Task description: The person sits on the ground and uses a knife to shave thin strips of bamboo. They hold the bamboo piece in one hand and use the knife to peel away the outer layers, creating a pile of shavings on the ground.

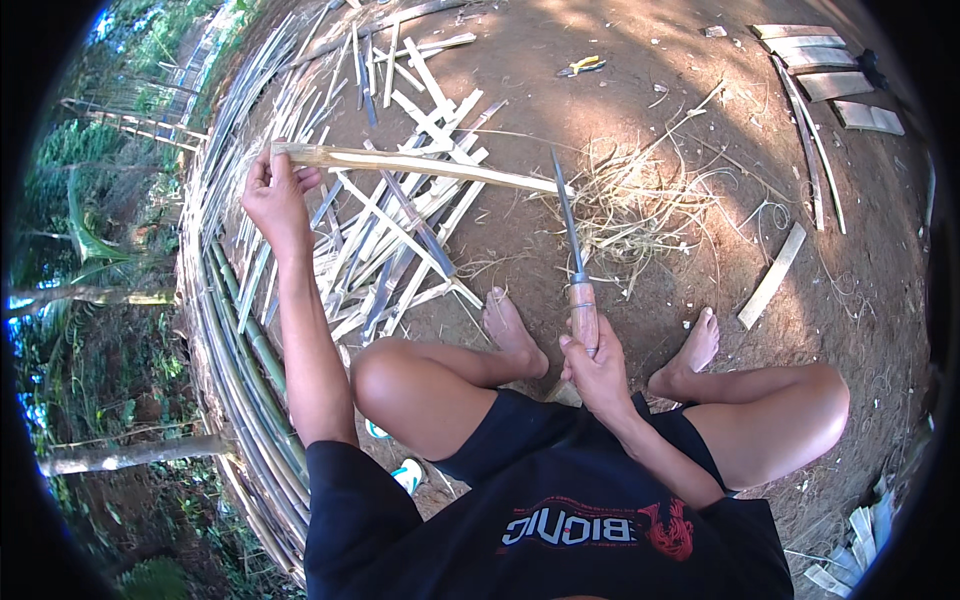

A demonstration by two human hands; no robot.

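Extending rightward | pale strip | end pinched in left hand

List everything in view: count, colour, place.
Held strip: one, tan, upper left
Knife: one, dark blade, brown handle, centre
Piled strips: many, pale, left
Shavings: one heap, straw, centre-right
Small tool: one, yellow, top
Slats: several, pale, upper right
Thin strips: two, brownish, right
Loose slat: one, pale, right
Poles: many, green, tan, left
Greenery: uncounted, green, left
Unclear items: two, white-teal, lower left
Scraps: several, pale, lower right
Ground: one, brown, throughout
Shirt, shorts: one each, black, bottom
Bare legs, feet: two each, centre
Left hand: one, left
Right hand: one, centre
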